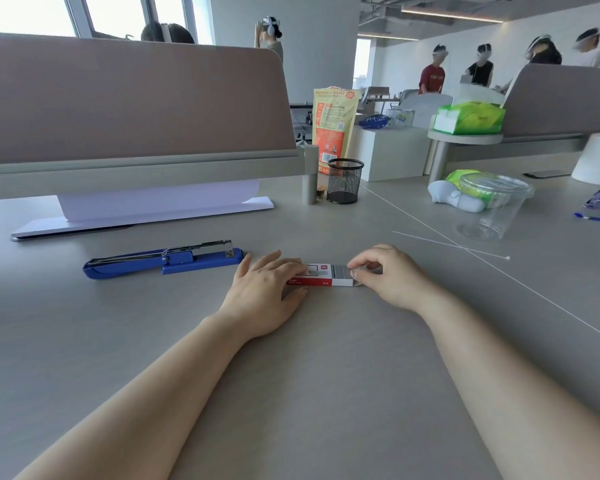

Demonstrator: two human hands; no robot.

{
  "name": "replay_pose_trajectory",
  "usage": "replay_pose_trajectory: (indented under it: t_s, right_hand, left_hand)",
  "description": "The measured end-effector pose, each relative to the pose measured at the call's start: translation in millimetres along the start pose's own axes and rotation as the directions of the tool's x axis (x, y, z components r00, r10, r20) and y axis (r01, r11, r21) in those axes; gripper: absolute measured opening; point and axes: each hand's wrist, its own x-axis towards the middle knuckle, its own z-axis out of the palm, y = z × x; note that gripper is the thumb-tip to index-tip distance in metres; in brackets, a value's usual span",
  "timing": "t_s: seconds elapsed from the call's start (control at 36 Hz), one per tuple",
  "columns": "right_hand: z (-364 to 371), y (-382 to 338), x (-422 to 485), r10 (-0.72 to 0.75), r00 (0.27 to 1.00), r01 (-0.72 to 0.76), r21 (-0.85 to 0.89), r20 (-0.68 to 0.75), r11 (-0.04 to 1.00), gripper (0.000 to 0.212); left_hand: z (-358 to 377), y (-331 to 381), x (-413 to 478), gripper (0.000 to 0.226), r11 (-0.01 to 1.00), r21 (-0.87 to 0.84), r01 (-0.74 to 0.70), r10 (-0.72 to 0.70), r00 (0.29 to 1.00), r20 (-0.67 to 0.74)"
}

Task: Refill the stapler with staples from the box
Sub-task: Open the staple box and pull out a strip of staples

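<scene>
A blue stapler (174, 259) lies opened flat on the grey desk, its metal staple channel exposed on top. To its right sits a small red and white staple box (321, 277), with grey staples showing at its right end. My left hand (269, 292) rests on the box's left end and holds it down. My right hand (387, 275) pinches the inner tray at the box's right end between thumb and fingers.
A black mesh pen cup (344, 180) and an orange pouch (333, 126) stand behind. A clear plastic cup (489, 211) and a white cable tie (454, 245) lie to the right. A white monitor base (142, 216) sits under the divider. Several people stand far back.
</scene>
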Motion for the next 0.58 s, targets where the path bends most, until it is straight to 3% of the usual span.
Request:
replay_pose_trajectory:
  t_s: [0.58]
  right_hand:
    - [1.8, -6.5, 8.5, 0.06, 0.995, -0.057, -0.044, 0.079, 0.997, 0.014]
  left_hand:
    - [-0.1, 0.4, 1.1, 0.045, 1.0, -0.022, -0.006, 0.007, 1.0, 0.004]
